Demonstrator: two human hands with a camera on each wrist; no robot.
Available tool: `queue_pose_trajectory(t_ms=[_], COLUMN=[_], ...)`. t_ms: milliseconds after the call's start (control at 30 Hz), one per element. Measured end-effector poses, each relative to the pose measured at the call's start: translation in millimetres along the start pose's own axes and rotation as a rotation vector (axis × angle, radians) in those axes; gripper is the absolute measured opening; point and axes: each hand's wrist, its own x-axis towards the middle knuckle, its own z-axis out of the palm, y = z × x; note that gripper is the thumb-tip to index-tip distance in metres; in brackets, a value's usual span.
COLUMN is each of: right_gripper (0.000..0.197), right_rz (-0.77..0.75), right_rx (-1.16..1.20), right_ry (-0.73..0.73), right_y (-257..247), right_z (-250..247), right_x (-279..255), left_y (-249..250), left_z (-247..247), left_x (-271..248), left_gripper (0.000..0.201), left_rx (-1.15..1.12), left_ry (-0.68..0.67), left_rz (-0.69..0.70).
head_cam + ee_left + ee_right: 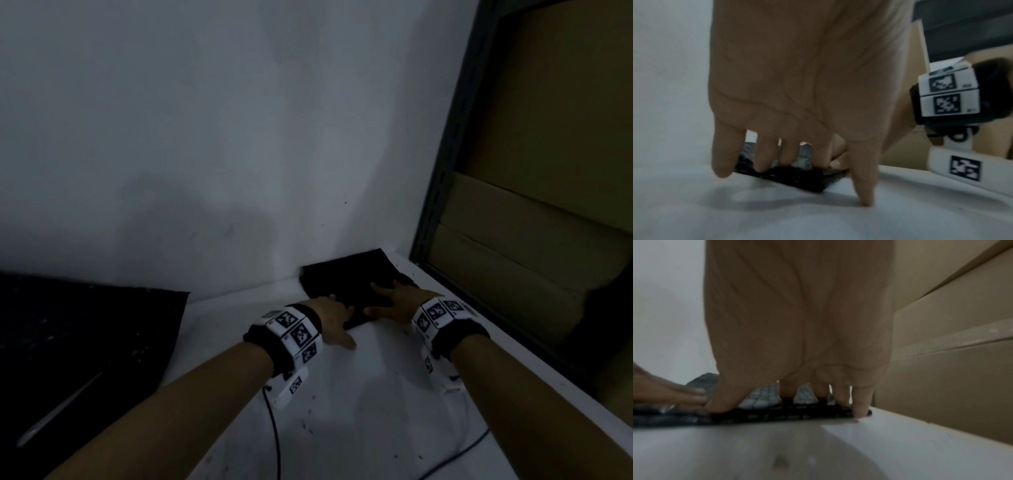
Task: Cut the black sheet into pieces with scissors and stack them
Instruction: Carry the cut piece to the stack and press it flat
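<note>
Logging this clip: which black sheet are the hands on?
The smaller black piece in the far corner by the wall; the big sheet lies untouched at left.

No readable text, number or brand is found; only black-and-white coded marker squares are seen on the wristbands (297, 334), with tiny print blurred.

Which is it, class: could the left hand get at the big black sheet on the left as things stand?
Probably yes. The left hand only rests flat on the stacked black pieces, holding nothing, and bare white table lies between it and the big black sheet.
</note>
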Motion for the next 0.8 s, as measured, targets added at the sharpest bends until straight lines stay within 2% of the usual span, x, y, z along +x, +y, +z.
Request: queue_pose_trajectory(t_ms=[100, 167, 300, 500, 600, 667, 800], right_gripper=[0.088, 0.088, 0.086, 0.081, 0.064, 0.052, 0.042], right_rz=[0.031, 0.049, 0.065, -0.098, -0.222, -0.310, -0.401], right_rx=[-0.042, -0.072, -0.080, 0.083, 0.097, 0.099, 0.171], right_ry=[-0.035, -0.043, 0.016, 0.147, 0.207, 0.229, 0.197], right_y=[-1.3, -1.4, -7.4, -48.5, -82.0, -109.0, -159.9], right_z=[3.0, 3.4, -0.3, -11.5, -19.3, -23.3, -23.2], right_x=[-1.1, -0.9, -5.0, -42.2, -68.8, -86.2, -118.0], left_y=[-0.6, -3.0, -17.1, -48.1, -68.1, -82.6, -119.2], left_z=[3.5, 3.8, 1.5, -10.3, -15.3, -15.1, -3.2], left_x=[-5.3, -12.9, -34.5, -90.7, -122.9, -150.2, -214.2], left_gripper=[0.094, 0.090, 0.085, 0.078, 0.056, 0.050, 0.037], left_rx=[0.087, 0.110, 0.019, -0.198, -0.415, -0.567, -0.616], left_ry=[-0.097, -0.126, -0.135, -0.022, 0.024, 0.099, 0.252], left_rz=[-0.044, -0.046, -0.037, -0.109, -0.136, -0.150, -0.243])
